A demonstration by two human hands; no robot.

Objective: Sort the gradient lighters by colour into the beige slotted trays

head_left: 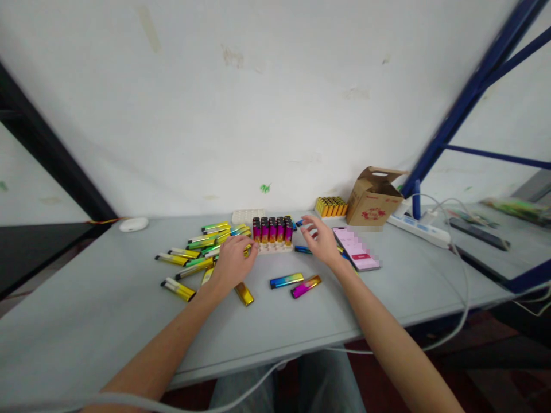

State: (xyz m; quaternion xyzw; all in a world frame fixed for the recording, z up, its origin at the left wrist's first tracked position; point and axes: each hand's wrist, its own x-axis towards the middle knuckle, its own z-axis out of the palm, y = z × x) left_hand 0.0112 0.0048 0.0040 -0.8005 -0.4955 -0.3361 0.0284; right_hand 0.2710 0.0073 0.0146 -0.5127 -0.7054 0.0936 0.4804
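While our left hand (232, 261) rests at the left end of the white tray (275, 249), we think the best way to fill the tray is to hold it firm so it cannot slide. Each lighter should stand straight up in its own hole. The tray sits in the middle of the bench (86, 310), and the pink lighters (272, 230) in it stand upright in tight rows. Our left hand is curled, with bent fingers against the tray's end; we cannot tell if it grips anything. Our right hand (321, 241) hovers just past the tray's right end, palm down, with its fingers spread apart and nothing between them. Both arms reach forward from the near edge, with the wrists low over the bench. A heap of loose lighters (202, 244) lies to the left. A blue lighter (286, 280), a pink lighter (306, 286) and a gold lighter (244, 293) lie nearer to us. We should pick up one at a time and mind the phone (356, 248) beside the right wrist.
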